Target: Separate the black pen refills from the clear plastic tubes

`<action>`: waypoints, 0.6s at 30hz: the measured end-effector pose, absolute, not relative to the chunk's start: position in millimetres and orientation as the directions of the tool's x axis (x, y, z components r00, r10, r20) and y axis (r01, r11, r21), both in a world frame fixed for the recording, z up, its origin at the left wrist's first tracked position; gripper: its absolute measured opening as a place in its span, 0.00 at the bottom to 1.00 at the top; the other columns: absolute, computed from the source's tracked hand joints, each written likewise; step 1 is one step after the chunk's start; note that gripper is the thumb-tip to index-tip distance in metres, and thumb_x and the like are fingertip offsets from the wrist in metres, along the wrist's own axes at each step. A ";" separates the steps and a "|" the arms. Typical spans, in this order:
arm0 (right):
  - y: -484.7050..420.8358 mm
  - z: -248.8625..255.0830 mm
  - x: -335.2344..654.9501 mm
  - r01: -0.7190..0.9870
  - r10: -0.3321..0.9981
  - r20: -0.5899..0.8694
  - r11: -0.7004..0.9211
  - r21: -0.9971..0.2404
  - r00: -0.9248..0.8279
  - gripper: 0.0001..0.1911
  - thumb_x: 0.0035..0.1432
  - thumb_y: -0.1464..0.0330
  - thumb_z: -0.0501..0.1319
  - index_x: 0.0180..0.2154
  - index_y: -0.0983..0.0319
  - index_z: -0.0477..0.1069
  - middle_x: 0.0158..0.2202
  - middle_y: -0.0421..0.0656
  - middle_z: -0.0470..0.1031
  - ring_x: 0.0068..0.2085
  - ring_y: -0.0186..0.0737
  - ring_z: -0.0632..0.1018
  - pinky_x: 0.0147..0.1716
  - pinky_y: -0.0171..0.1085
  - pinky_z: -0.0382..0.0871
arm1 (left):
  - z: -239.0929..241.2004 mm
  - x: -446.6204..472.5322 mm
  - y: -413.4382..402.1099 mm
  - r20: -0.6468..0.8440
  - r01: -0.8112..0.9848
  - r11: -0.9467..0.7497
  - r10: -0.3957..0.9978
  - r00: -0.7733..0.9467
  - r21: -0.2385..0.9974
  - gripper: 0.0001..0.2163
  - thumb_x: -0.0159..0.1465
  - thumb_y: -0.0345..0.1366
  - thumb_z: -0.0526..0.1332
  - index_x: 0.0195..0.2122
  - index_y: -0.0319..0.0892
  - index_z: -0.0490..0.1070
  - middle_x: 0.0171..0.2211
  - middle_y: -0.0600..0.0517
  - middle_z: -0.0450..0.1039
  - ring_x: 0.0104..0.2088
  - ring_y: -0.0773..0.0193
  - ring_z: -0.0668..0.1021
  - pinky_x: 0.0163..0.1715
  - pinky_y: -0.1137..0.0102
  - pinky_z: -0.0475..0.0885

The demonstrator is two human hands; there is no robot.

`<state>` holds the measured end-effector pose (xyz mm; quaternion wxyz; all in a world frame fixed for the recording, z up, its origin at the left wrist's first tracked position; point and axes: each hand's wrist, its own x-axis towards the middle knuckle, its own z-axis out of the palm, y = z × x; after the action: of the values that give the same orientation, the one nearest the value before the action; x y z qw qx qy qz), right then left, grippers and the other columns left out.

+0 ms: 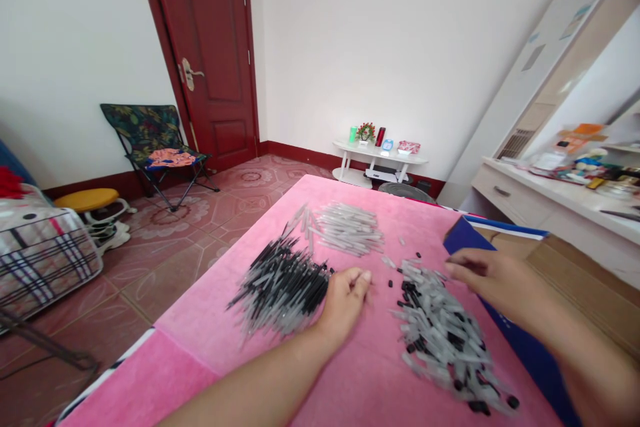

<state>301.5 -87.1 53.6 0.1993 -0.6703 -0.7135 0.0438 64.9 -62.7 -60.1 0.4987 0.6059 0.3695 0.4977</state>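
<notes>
My left hand [346, 299] rests low over the pink cloth [350, 360], thumb and fingers pinched together; whatever they hold is too small to make out. Close to its left lies a pile of pen refills [285, 287] with black and pale grey parts. My right hand [483, 273] hovers above the upper right of a heap of clear pen caps and black end pieces [445, 327]. Its thumb and fingertips are drawn together, with nothing I can make out between them. Farther back lie many clear pen barrels [347, 228], mostly side by side.
A blue cardboard box [470, 235] with a brown inside stands open at the table's right, partly behind my right forearm. A few loose caps [387, 261] lie between the piles. Beyond are a white dresser [500, 190], a folding chair [155, 140] and a red door [210, 47].
</notes>
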 end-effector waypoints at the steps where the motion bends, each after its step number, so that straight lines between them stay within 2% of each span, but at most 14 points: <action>1: -80.3 46.0 277.2 0.933 0.982 0.176 0.127 -0.338 -0.070 0.11 0.50 0.61 0.55 0.26 0.60 0.72 0.23 0.40 0.74 0.25 0.38 0.73 0.25 0.35 0.64 | -58.8 62.8 -61.3 0.233 -0.070 -0.224 0.954 0.188 0.972 0.17 0.61 0.44 0.49 0.23 0.38 0.67 0.15 0.56 0.61 0.17 0.71 0.63 0.20 0.75 0.57; 4: -57.8 17.5 225.5 0.912 0.969 0.209 0.204 -0.357 -0.135 0.09 0.51 0.68 0.53 0.30 0.61 0.71 0.32 0.43 0.75 0.33 0.40 0.75 0.33 0.35 0.65 | -56.2 57.4 -58.0 0.231 -0.129 -0.219 0.969 0.092 0.967 0.18 0.61 0.46 0.49 0.23 0.39 0.65 0.15 0.57 0.58 0.17 0.71 0.62 0.20 0.75 0.57; 8: -33.7 -10.5 194.3 0.959 0.953 0.279 0.180 -0.219 -0.115 0.12 0.50 0.73 0.52 0.37 0.60 0.68 0.41 0.46 0.73 0.41 0.43 0.73 0.39 0.37 0.64 | -56.1 55.9 -57.5 0.228 -0.143 -0.215 0.970 0.080 0.966 0.18 0.60 0.48 0.49 0.23 0.39 0.66 0.14 0.58 0.58 0.17 0.71 0.61 0.19 0.75 0.56; 13: -19.2 -24.3 180.4 0.985 0.954 0.300 0.048 -0.163 0.003 0.09 0.52 0.70 0.52 0.38 0.61 0.66 0.38 0.51 0.72 0.38 0.49 0.74 0.33 0.41 0.64 | -55.5 57.7 -59.8 0.239 -0.148 -0.220 0.963 0.123 0.964 0.19 0.60 0.47 0.49 0.22 0.38 0.66 0.14 0.57 0.58 0.17 0.72 0.61 0.19 0.75 0.55; 18: -19.9 -30.5 186.1 0.989 0.960 0.272 -0.036 -0.141 0.073 0.08 0.50 0.69 0.55 0.35 0.62 0.68 0.31 0.49 0.74 0.34 0.47 0.75 0.30 0.39 0.62 | -55.9 57.8 -59.0 0.232 -0.171 -0.209 0.964 0.129 0.963 0.19 0.60 0.47 0.50 0.21 0.38 0.65 0.14 0.57 0.60 0.16 0.73 0.61 0.18 0.76 0.56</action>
<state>186.1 -19.9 -30.5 0.1464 -0.7178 -0.6788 -0.0507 57.8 -59.0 -55.9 0.5142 0.5480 0.3619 0.5517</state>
